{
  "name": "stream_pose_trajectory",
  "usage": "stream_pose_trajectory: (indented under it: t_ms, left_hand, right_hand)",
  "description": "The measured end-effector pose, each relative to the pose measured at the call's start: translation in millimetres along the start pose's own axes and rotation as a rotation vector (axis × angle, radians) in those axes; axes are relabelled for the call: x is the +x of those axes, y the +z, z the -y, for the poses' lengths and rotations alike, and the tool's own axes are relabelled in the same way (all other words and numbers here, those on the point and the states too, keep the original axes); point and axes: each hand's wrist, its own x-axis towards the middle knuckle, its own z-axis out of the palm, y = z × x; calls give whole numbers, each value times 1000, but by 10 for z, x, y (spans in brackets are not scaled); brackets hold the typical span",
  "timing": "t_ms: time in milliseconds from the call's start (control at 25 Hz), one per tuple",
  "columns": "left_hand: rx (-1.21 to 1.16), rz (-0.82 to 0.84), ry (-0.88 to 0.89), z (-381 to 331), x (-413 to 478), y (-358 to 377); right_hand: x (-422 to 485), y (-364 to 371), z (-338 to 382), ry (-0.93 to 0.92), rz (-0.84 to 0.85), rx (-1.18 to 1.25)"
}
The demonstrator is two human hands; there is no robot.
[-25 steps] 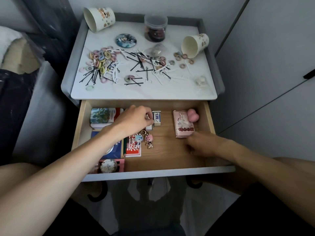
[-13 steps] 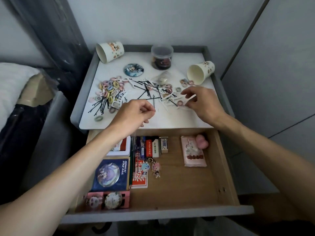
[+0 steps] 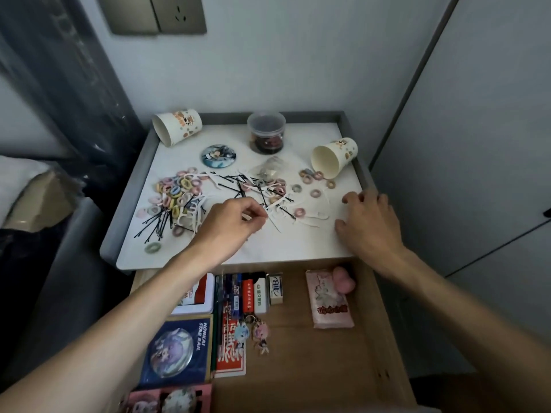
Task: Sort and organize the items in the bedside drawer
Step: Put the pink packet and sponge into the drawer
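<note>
The open wooden drawer (image 3: 384, 338) holds a pink tissue pack (image 3: 329, 305), a white eraser (image 3: 275, 289), keychains (image 3: 253, 332), a blue card box (image 3: 179, 350) and a red packet (image 3: 231, 353). On the white nightstand top (image 3: 298, 242) lie pastel hair ties (image 3: 176, 189), black bobby pins (image 3: 155, 225) and white plastic picks (image 3: 310, 217). My left hand (image 3: 235, 225) hovers over the middle of this scatter, thumb and forefinger pinching what looks like a white pick. My right hand (image 3: 366, 222) rests spread on the top near its right edge, holding nothing.
Two paper cups lie on their sides, one at the back left (image 3: 176, 126) and one at the right (image 3: 334, 156). A lidded clear jar (image 3: 266, 135), a round badge (image 3: 219, 155) and a small plastic bag (image 3: 268, 169) sit behind the scatter. A raised grey rim (image 3: 128, 204) borders the top.
Both hands rose out of the drawer onto the nightstand top. The right hand then slid from the picks toward the right edge. The camera tilted upward.
</note>
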Motion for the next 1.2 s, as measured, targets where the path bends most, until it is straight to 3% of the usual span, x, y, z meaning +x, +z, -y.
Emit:
stream_pose_trajectory:
  t_ms: [120, 240, 360, 520, 680, 880, 1040, 1200]
  left_hand:
    - [66, -52, 5, -57, 152, 8]
    - [165, -126, 18, -100, 450, 46]
    - [283, -174, 22, -140, 866, 111]
    - [578, -88, -23, -234, 1259, 203]
    - [697, -78, -31, -263, 1433, 213]
    - [446, -224, 79, -336, 1387, 191]
    - [217, -302, 150, -457, 1174, 9]
    - [34, -275, 66, -449, 926, -125]
  right_hand:
    - [33, 13, 27, -85, 42, 189]
    - [140, -47, 71, -103, -45, 411]
    - [237, -177, 164, 95, 11, 889]
    - [340, -270, 240, 414, 178, 1613]
    - [367, -318, 196, 613, 266, 1999]
    - [290, -347, 209, 619, 384, 2143]
    - [180, -331, 264, 485, 402, 2066]
    - [38, -319, 333, 384, 406, 1887]
